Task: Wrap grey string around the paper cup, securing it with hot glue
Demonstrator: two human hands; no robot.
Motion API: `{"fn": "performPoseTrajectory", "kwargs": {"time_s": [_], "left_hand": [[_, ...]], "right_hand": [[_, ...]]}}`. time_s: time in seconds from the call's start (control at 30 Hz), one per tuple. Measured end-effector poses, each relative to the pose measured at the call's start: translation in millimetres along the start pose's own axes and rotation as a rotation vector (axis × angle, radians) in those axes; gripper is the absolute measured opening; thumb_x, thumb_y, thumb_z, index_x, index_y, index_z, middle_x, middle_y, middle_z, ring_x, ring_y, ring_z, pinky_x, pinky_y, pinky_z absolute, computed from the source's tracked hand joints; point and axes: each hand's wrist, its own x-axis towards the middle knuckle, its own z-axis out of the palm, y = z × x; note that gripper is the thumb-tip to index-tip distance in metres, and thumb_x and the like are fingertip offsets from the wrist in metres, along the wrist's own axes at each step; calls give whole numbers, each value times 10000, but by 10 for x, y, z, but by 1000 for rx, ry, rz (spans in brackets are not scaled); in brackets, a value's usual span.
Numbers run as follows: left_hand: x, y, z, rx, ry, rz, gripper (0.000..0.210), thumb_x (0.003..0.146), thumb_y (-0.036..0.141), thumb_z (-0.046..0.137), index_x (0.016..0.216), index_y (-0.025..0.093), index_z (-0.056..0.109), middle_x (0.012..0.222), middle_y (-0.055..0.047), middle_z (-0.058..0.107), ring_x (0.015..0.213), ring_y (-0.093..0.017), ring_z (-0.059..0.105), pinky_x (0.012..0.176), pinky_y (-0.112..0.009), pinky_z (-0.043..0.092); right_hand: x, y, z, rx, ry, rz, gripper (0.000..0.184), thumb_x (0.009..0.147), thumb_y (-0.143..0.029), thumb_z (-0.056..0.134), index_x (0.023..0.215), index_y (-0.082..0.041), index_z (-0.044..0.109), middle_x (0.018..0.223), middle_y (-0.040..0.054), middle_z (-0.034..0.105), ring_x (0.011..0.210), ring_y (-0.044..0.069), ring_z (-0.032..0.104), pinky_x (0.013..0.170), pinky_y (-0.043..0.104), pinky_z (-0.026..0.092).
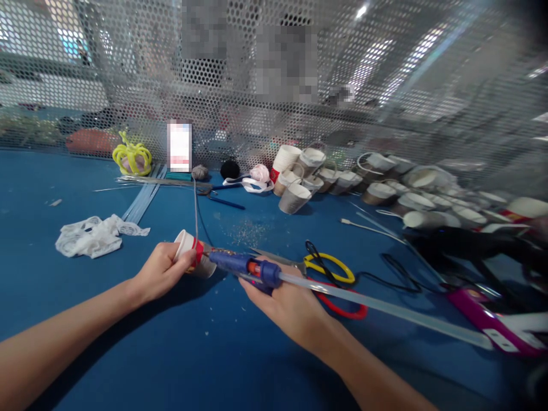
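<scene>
Left hand (165, 268) grasping tilted paper cup (184, 243), in from far edge of the counter (171, 354); cup wall partly masked. Right hand (293, 302) grasping glue gun (233, 262), nozzle (207, 253) at cup's red band (199, 254), contact unclear. Scissors (345, 277) partly hidden behind right hand. Gray yarn (196, 208) runs to cup, end indistinct.

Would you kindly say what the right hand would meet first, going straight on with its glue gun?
Probably the cup in the left hand: the glue gun points right at it, though depth is unclear.
</scene>
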Motion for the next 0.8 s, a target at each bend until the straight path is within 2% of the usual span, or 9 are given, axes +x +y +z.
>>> {"fn": "performPoseTrajectory", "kwargs": {"time_s": [0.33,0.5,0.7,0.8], "left_hand": [[-10,-3,-10,48,-1,43,336,774,302,329,551,121,504,482,15,437,463,-89,391,458,-192,341],[-10,8,-11,67,-7,72,344,775,296,314,539,123,495,479,14,436,451,-89,392,457,-197,334],[-11,10,-14,132,-16,137,322,771,259,317,511,131,456,476,16,414,444,-83,368,441,-200,304],[-23,2,-10,123,-19,130,327,775,261,312,513,130,456,472,18,410,440,-82,366,436,-198,305]], "right_hand": [[-12,31,14,-6,39,-23,110,704,-288,491,775,-227,549,637,18,573,601,169,537,526,269,409],[18,-15,-38,-5,18,-15,91,693,-253,486,725,-223,566,622,24,566,583,170,533,563,284,406],[46,-2,-20,6,76,-40,78,693,-276,485,684,-215,534,688,36,584,659,189,545,623,294,407],[32,2,-9,-7,58,-18,80,668,-278,511,702,-209,536,667,33,582,638,188,546,600,287,408]]}}
